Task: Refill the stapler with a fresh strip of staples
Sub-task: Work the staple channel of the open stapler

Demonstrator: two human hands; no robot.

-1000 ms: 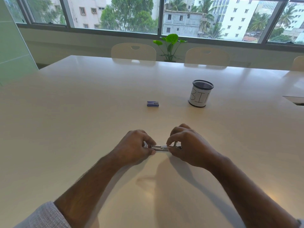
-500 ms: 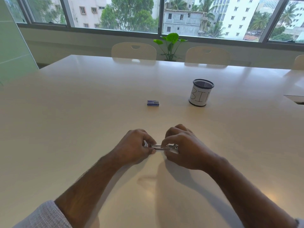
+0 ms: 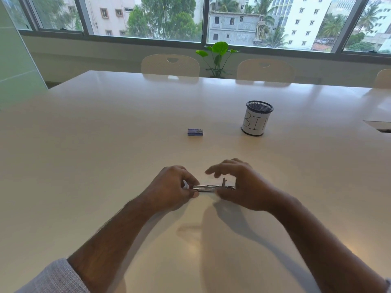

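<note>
A small silver stapler [image 3: 208, 188] lies lengthwise on the white table [image 3: 105, 144] between my hands. My left hand [image 3: 172, 188] pinches its left end with thumb and fingers. My right hand [image 3: 241, 185] sits at the stapler's right end, thumb under it and fingers lifted and spread above. A thin metal part stands upright from the stapler near my right fingers. A small blue staple box [image 3: 195, 132] rests farther back on the table, apart from both hands. No loose staple strip is visible.
A black mesh cup [image 3: 256, 118] with a white label reading "BIN" stands at the back right. Two chairs [image 3: 170, 65] and a green plant [image 3: 218, 57] line the far edge under the windows. A cut-out [image 3: 378, 125] shows at the table's right.
My right fingers have lifted and spread off the stapler, showing an upright metal part. My left hand has kept its pinch on the left end.
</note>
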